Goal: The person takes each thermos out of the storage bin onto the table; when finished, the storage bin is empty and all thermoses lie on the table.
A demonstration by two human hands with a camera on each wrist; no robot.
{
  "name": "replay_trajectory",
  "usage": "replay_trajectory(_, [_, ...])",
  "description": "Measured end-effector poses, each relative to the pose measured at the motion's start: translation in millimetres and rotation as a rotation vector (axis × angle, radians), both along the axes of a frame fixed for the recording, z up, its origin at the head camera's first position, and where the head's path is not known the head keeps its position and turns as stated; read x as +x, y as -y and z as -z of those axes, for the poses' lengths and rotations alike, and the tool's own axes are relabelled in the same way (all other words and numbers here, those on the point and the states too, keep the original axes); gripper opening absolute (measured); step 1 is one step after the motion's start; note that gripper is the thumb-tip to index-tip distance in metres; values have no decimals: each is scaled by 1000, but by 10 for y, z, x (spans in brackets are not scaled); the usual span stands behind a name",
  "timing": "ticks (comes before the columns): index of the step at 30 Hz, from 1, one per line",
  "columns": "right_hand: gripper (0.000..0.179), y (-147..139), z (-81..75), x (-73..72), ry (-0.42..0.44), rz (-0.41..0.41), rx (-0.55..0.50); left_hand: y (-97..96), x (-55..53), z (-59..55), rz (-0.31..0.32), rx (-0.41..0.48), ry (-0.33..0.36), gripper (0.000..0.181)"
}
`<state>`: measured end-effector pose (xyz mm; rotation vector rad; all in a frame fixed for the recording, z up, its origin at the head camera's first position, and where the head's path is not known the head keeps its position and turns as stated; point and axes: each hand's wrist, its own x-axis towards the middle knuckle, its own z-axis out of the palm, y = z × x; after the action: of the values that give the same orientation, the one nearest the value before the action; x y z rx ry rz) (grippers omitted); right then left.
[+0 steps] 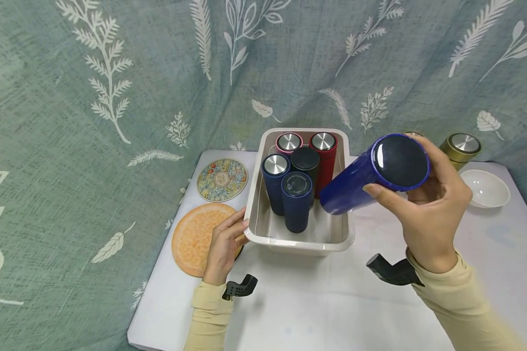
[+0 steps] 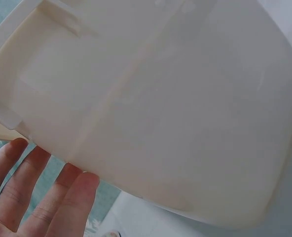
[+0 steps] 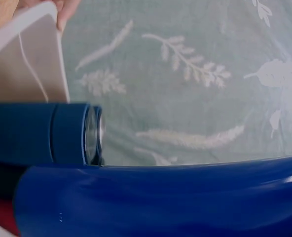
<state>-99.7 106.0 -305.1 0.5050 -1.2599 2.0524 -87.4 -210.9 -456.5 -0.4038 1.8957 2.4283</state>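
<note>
My right hand (image 1: pixel 436 209) grips a glossy blue thermos bottle (image 1: pixel 355 183) near its dark, shiny round end. The bottle slants down to the left, its lower end overlapping the right side of a cream plastic bin (image 1: pixel 307 242) in the head view. Fingers of my left hand (image 1: pixel 226 243) hold the bin at its left front corner; the left wrist view shows several fingertips (image 2: pixel 89 180) along its side. Inside the bin stand a navy bottle with a silver lid (image 1: pixel 275 187), a dark-topped navy one (image 1: pixel 297 204), a black-topped one (image 1: pixel 305 158), a red one (image 1: pixel 327 161) and a pink-rimmed one (image 1: pixel 289 142).
Left of the bin lie a patterned round mat (image 1: pixel 222 180) and an orange-slice mat (image 1: pixel 197 239). At the right are a white bowl (image 1: pixel 485 188) and a gold bottle (image 1: pixel 461 148), with another gold top partly hidden behind my right hand. A leaf-print curtain (image 1: pixel 298 73) hangs behind the white table (image 1: pixel 298 302).
</note>
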Motion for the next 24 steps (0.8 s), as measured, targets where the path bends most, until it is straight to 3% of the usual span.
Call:
replay_trajectory(14, [62,-234,19,-200,17,181,46,3,-4,-14,1,20,39,47])
replay_trajectory(20, [63,-261,142,-236,105,301,178,1,0,-18,-1,21,41,47])
replay_trajectory(24, [64,-263,271,-290,153,330,281,-1,8,-22,-4,19,38,48])
